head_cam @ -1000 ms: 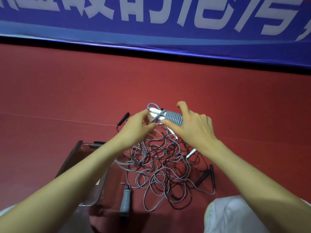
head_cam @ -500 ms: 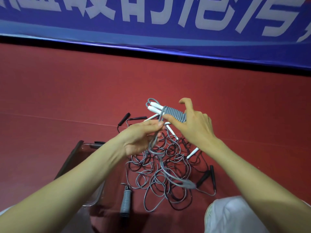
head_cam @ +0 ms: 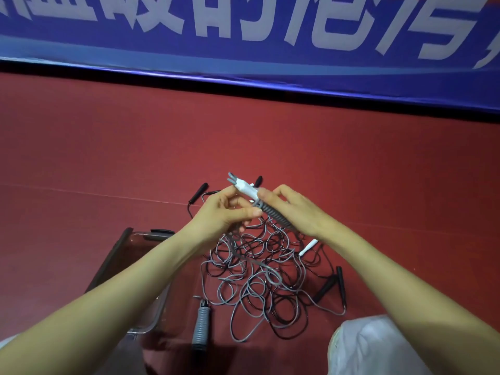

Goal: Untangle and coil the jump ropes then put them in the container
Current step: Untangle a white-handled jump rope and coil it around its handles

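My right hand (head_cam: 295, 212) grips a pair of white handles (head_cam: 247, 189) with grey rope wound round them in tight turns (head_cam: 273, 214). My left hand (head_cam: 227, 212) pinches the free grey strand just left of the bundle. That strand hangs down into a tangled pile of grey and black jump ropes (head_cam: 259, 274) on the red floor. A grey ribbed handle (head_cam: 200, 327) lies at the pile's front left. Two black handles (head_cam: 334, 286) lie at its right. The clear container (head_cam: 147, 324) sits to the left, partly hidden under my left forearm.
More black handles (head_cam: 198, 192) lie behind the pile, and a white handle tip (head_cam: 308, 246) pokes out at its right. A blue banner (head_cam: 243, 41) runs along the back of the floor. My knee in pale cloth (head_cam: 378, 347) is at the bottom right.
My left hand has risen from below the bundle and drawn the strand up beside it. My right hand has tilted the wound handles so their white ends point up and left.
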The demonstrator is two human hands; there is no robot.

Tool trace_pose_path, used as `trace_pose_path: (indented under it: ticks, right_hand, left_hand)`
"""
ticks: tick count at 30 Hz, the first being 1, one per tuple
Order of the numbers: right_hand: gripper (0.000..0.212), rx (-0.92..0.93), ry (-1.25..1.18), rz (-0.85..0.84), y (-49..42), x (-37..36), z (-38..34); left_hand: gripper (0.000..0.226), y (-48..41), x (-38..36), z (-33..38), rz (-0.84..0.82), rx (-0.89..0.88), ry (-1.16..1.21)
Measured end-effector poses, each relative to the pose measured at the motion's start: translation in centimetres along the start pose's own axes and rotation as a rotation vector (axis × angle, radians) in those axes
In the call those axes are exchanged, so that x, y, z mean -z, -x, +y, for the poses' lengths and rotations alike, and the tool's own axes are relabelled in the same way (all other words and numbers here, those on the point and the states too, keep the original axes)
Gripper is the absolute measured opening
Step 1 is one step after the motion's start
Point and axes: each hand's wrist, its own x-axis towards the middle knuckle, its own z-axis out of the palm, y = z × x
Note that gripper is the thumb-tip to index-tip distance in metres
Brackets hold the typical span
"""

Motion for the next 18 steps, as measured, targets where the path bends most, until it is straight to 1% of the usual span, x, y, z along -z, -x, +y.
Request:
trace_pose_path:
  ticks: [2,3,6,7,9,11,13,14,16,18]
  right_hand:
    - [0.076,-0.027,0.023,0.002,0.0,0.0,0.1]
    - [0.073,-0.034,0.006,0.022,0.0,-0.1,0.3]
    - [0.056,-0.030,-0.160,0.081,0.0,-0.3,0.3]
    - [0.056,-0.032,-0.194,0.110,-0.1,-0.2,0.2]
    - [0.062,-0.049,-0.144,0.182,-0.3,0.2,0.3]
    - [0.061,-0.074,-0.047,0.236,-0.4,0.6,0.4]
    - [0.058,-0.089,-0.001,0.262,-0.3,0.8,0.3]
    - [0.058,-0.091,0.018,0.273,-0.3,0.9,0.3]
    - [0.063,-0.106,0.052,0.292,-0.4,0.9,0.3]
    - [0.066,-0.121,0.068,0.304,-0.6,0.9,0.4]
  left_hand:
    - [0.033,0.1,-0.4,-0.5,0.014,-0.008,-0.012]
    - [0.034,0.0,-0.5,-0.6,0.009,-0.011,-0.001]
    - [0.035,-0.1,-0.2,-0.3,-0.064,0.018,-0.003]
    - [0.037,-0.1,-0.2,0.2,-0.104,0.052,-0.015]
    - [0.044,-0.1,-0.2,1.0,-0.175,0.139,-0.062]
    - [0.054,-0.2,0.1,1.7,-0.205,0.196,-0.181]
    - [0.062,-0.4,0.8,2.2,-0.203,0.222,-0.298]
    - [0.061,-0.5,1.2,2.4,-0.199,0.217,-0.351]
    - [0.050,-0.4,1.8,2.8,-0.209,0.184,-0.453]
    - [0.046,-0.3,2.5,3.1,-0.198,0.130,-0.615]
